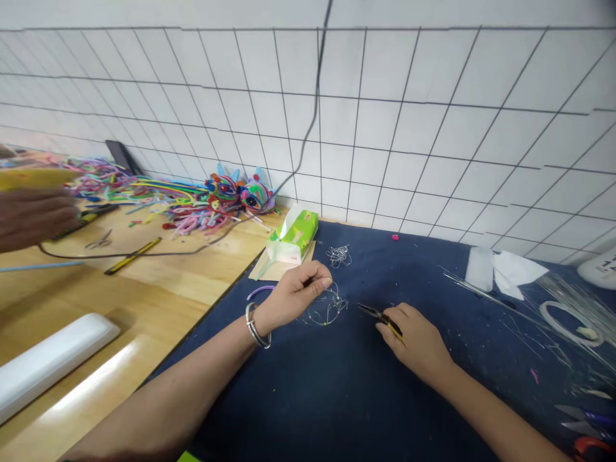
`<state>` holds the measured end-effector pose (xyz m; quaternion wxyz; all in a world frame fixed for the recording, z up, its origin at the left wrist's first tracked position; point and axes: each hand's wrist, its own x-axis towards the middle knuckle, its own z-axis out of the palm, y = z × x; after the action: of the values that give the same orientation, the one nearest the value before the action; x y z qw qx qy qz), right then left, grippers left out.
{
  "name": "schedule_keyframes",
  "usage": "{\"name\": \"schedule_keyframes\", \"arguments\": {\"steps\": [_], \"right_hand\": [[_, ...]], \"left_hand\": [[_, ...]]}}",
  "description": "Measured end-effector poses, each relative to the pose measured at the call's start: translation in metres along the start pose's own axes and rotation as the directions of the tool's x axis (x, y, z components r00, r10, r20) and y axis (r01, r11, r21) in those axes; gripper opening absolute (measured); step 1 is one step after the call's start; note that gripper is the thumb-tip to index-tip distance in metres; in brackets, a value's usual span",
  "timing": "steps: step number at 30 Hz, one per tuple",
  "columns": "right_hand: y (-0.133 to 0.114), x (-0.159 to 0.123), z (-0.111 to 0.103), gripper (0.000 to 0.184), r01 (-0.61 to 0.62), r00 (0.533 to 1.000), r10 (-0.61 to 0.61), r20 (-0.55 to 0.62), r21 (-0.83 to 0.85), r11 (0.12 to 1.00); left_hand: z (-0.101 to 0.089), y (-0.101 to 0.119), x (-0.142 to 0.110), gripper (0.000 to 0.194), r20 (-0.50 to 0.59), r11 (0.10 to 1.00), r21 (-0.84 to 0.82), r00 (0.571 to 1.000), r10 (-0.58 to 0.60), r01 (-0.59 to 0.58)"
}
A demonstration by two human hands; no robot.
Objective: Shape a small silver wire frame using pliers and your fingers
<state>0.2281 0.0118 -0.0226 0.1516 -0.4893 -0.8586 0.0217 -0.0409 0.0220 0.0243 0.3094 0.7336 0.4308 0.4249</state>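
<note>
My left hand (297, 289), with a silver bangle (256, 327) on the wrist, rests on a dark blue mat (337, 398). Its fingers are pinched on a tangle of thin silver wire (327, 307) that lies on the mat. To the right, my right hand (418, 343) is closed round small pliers with yellow-and-black handles (382, 316). The plier tips point left toward the wire tangle and stop a little short of it.
A second wire tangle (339, 255) and a green tissue pack (296, 234) lie behind my hands. Colourful pipe cleaners (158, 196) and a crafted toy (243, 192) cover the wooden table at left, where another person's hand (33, 215) reaches in. Straight wires (572, 301) lie at right.
</note>
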Motion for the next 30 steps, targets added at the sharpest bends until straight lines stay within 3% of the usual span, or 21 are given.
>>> {"name": "schedule_keyframes", "arguments": {"steps": [8,13,20,25,30], "right_hand": [[-0.003,0.042,0.003,0.020,0.140,0.989,-0.130,0.068,-0.164,0.976],[-0.008,0.055,0.003,0.018,0.273,0.962,-0.267,0.063,-0.287,0.918],[-0.008,0.044,0.003,0.018,0.319,0.940,-0.342,-0.003,-0.352,0.880],[-0.009,0.033,-0.010,0.018,0.282,0.948,-0.318,-0.031,-0.384,0.879],[-0.009,0.014,-0.023,0.019,0.339,0.924,-0.382,-0.013,-0.434,0.835]], "left_hand": [[-0.001,-0.008,0.003,0.017,-0.092,0.985,-0.123,0.987,-0.131,0.120],[-0.002,-0.013,0.004,0.017,-0.105,0.972,-0.180,0.980,-0.171,0.151],[0.000,-0.015,0.004,0.016,-0.110,0.964,-0.214,0.977,-0.183,0.156],[0.005,-0.016,0.003,0.017,-0.083,0.967,-0.185,0.977,-0.195,0.177],[0.010,-0.018,0.002,0.018,-0.044,0.968,-0.160,0.979,-0.201,0.192]]}}
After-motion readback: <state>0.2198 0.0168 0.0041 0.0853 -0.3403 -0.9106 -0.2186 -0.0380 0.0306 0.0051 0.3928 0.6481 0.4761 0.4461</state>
